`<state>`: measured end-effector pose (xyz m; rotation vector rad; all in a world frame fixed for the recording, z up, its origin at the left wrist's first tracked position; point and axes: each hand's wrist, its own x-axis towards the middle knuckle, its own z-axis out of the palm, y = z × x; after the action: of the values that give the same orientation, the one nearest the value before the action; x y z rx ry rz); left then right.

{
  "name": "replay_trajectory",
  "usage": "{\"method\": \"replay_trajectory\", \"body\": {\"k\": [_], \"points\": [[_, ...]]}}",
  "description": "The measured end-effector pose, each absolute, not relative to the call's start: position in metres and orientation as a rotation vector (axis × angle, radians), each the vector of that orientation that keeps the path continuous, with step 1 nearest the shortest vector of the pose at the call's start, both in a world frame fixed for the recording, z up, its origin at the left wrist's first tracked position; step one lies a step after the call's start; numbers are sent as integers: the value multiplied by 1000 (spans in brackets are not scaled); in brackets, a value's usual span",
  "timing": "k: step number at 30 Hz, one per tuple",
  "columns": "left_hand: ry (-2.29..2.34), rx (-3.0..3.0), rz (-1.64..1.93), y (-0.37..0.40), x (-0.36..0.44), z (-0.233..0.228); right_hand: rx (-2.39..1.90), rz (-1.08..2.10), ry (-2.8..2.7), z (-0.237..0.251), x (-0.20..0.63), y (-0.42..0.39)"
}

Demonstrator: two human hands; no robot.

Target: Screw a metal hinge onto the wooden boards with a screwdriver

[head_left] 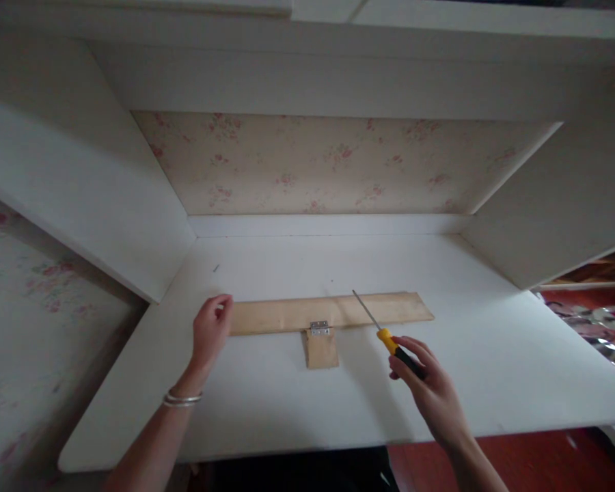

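Note:
A long, thin wooden board lies across the white desk. A metal hinge joins its front edge to a short wooden piece. By the board's left end, my left hand has its fingers curled into a pinch; whether something small is between the fingertips is hidden. My right hand grips a screwdriver by its yellow and black handle. The shaft points up and left over the board's right half, and the tip appears apart from the hinge.
A small dark item, perhaps a screw, lies on the desktop behind my left hand, and a tiny speck is behind the board. White side panels and an overhead shelf enclose the desk. Shiny objects sit beyond its right edge.

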<state>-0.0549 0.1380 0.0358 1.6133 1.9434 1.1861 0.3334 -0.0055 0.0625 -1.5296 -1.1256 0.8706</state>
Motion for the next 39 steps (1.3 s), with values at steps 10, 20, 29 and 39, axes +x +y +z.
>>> {"method": "replay_trajectory", "body": {"k": [10, 20, 29, 39], "points": [[1303, 1156, 683, 54, 69, 19, -1193, 517, -962, 126, 297, 12], [1260, 1066, 685, 73, 92, 8, -1303, 507, -1086, 107, 273, 24], [1306, 1114, 644, 81, 95, 5, -1434, 505, -1222, 109, 271, 30], [1305, 1115, 698, 81, 95, 2, -1524, 464, -1340, 118, 267, 38]]}}
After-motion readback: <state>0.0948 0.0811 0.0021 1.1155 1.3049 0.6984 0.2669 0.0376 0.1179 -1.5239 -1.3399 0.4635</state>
